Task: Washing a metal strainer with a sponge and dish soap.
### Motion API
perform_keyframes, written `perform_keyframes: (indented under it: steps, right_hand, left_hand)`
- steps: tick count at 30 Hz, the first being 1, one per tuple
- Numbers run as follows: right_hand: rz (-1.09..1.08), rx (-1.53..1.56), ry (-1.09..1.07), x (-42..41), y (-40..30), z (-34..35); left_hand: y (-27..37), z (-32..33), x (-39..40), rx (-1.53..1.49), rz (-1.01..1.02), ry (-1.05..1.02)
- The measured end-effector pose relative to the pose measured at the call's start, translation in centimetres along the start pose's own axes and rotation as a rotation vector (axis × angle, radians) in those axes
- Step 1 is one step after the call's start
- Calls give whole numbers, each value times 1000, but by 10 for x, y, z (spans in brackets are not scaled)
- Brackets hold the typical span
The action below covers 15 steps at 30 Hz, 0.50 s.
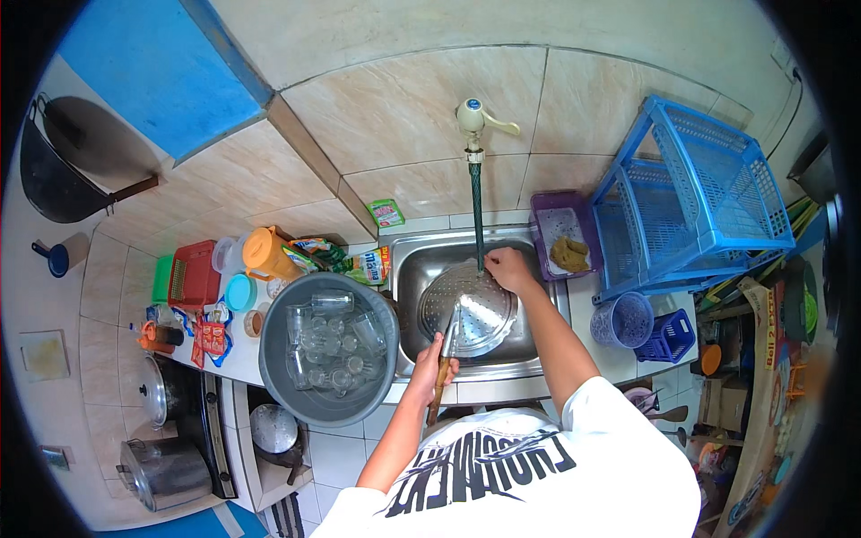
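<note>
My left hand [434, 370] is closed around the wooden handle of a long-handled metal utensil [452, 341], whose metal end lies over the sink. Below it in the steel sink [412, 343] is a round perforated metal plate [437, 302], wet and shiny. My right hand [509, 269] is at the lower end of the green hose [477, 208] that hangs from the tap [471, 121], with its fingers curled at the hose's mouth. Whether they grip the hose or the plate's rim behind it is hard to tell.
Left of the sink stands a grey basin [272, 376] of glass mugs in water. Behind it are an orange pitcher [269, 252] and detergent packets [366, 265]. To the right are a purple tub [543, 255] with a sponge, a blue plastic rack [706, 228] and a purple container [622, 319].
</note>
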State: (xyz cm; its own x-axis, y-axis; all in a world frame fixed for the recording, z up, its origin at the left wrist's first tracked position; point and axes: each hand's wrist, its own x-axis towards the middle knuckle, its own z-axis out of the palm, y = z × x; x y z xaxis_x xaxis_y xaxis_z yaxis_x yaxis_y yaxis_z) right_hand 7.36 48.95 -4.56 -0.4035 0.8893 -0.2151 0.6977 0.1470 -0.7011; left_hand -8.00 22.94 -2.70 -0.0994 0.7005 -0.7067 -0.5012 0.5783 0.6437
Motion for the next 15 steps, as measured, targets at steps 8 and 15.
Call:
perform_keyframes:
  steps: [8,15]
  right_hand:
    - [187,508,147,-16,34,-4]
    - [270,593,177,-59,1,-47]
  left_hand:
    - [6,3,22,84,28,-32]
    - [5,8,36,216,46,78]
